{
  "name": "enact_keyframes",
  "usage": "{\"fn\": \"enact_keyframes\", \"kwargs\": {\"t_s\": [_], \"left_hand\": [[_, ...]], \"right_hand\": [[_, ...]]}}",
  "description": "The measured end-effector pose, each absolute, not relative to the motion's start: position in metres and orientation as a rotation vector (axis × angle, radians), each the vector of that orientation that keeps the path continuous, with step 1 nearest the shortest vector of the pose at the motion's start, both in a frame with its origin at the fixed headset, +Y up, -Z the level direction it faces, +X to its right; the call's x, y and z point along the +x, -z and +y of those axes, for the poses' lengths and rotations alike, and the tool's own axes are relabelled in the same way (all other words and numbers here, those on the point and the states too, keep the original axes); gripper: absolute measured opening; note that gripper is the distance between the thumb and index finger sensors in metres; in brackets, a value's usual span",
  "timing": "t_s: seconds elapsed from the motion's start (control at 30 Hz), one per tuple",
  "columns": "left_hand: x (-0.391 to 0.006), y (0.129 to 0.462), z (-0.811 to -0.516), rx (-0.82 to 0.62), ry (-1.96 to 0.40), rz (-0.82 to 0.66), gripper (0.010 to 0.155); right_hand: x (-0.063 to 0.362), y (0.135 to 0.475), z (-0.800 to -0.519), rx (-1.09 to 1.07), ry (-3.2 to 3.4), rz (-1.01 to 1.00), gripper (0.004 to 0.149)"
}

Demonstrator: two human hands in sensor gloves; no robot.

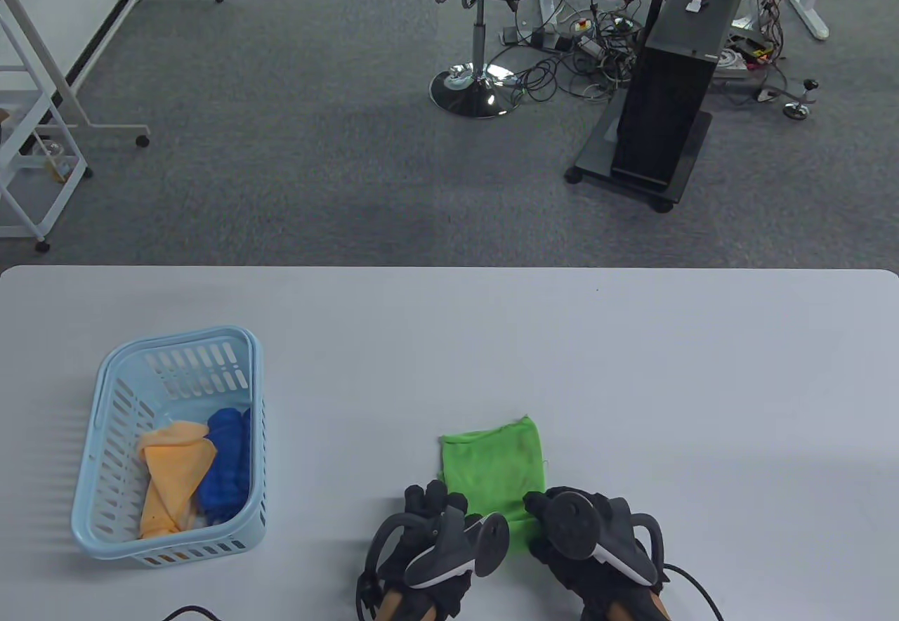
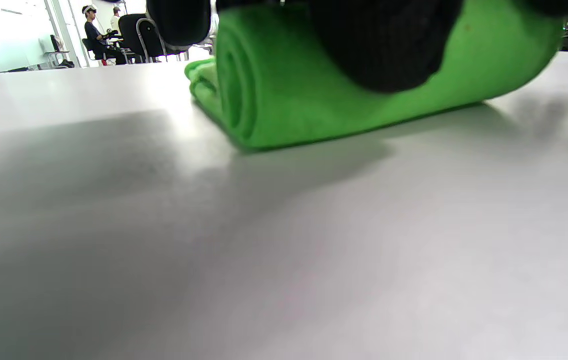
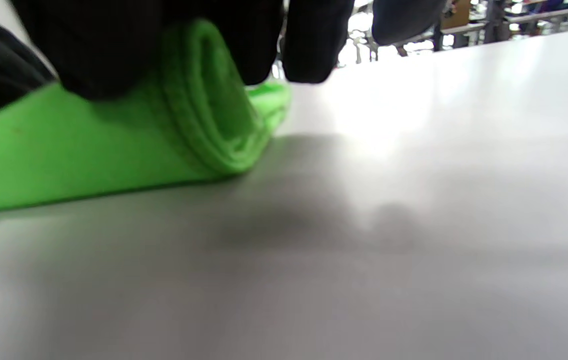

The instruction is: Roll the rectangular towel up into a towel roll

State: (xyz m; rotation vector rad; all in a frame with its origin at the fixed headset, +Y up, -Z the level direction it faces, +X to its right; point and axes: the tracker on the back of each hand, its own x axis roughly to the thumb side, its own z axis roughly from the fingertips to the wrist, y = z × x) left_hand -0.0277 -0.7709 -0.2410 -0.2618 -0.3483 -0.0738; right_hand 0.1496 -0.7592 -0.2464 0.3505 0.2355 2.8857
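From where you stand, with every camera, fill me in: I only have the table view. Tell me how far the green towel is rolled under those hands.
Observer: The green towel has a clear spiral at its left end, several layers, in the left wrist view.
Operator: Report the right end.
Observer: Also coiled, its stitched hem curling inward.
Operator: Describe the left hand's grip.
Observer: The left hand has gloved fingers draped over the roll's top.
Operator: And the right.
Observer: The right hand has fingers pressing on the roll.
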Motion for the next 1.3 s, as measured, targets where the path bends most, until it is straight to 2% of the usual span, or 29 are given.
{"fn": "enact_keyframes", "kwargs": {"t_s": [0.13, 0.4, 0.47, 0.57, 0.7, 0.77, 0.83, 0.9, 1.07, 1.13, 1.23, 1.3], "left_hand": [[-0.031, 0.242, -0.771, -0.264, 0.025, -0.331, 0.058], [-0.035, 0.242, -0.769, -0.252, -0.010, -0.325, 0.060], [-0.033, 0.242, -0.767, -0.234, 0.006, -0.336, 0.057], [-0.028, 0.240, -0.768, -0.238, 0.050, -0.341, 0.051], [-0.027, 0.237, -0.763, -0.226, 0.081, -0.328, 0.051], [-0.028, 0.236, -0.765, -0.270, 0.051, -0.361, 0.057], [-0.029, 0.236, -0.770, -0.307, 0.042, -0.375, 0.068], [-0.026, 0.236, -0.775, -0.336, 0.099, -0.375, 0.072], [-0.025, 0.239, -0.776, -0.305, 0.053, -0.368, 0.064], [-0.028, 0.240, -0.775, -0.293, 0.030, -0.358, 0.064], [-0.035, 0.244, -0.774, -0.259, -0.077, -0.332, 0.069], [-0.038, 0.245, -0.772, -0.225, -0.100, -0.318, 0.066]], "right_hand": [[0.147, 0.247, -0.765, 0.370, -2.938, 0.318, 0.066], [0.147, 0.250, -0.767, 0.313, -2.920, 0.363, 0.058], [0.147, 0.251, -0.767, 0.285, -2.907, 0.393, 0.057], [0.149, 0.251, -0.768, 0.254, -2.920, 0.382, 0.055], [0.149, 0.250, -0.765, 0.239, -2.944, 0.311, 0.055], [0.149, 0.249, -0.765, 0.255, -2.917, 0.304, 0.056], [0.149, 0.248, -0.764, 0.254, -2.904, 0.288, 0.058], [0.149, 0.249, -0.762, 0.252, -2.880, 0.248, 0.062], [0.149, 0.249, -0.762, 0.304, -2.888, 0.213, 0.047], [0.151, 0.249, -0.764, 0.309, -2.889, 0.237, 0.053], [0.152, 0.249, -0.768, 0.297, -2.873, 0.384, 0.072], [0.151, 0.249, -0.772, 0.301, -2.946, 0.436, 0.074]]}}
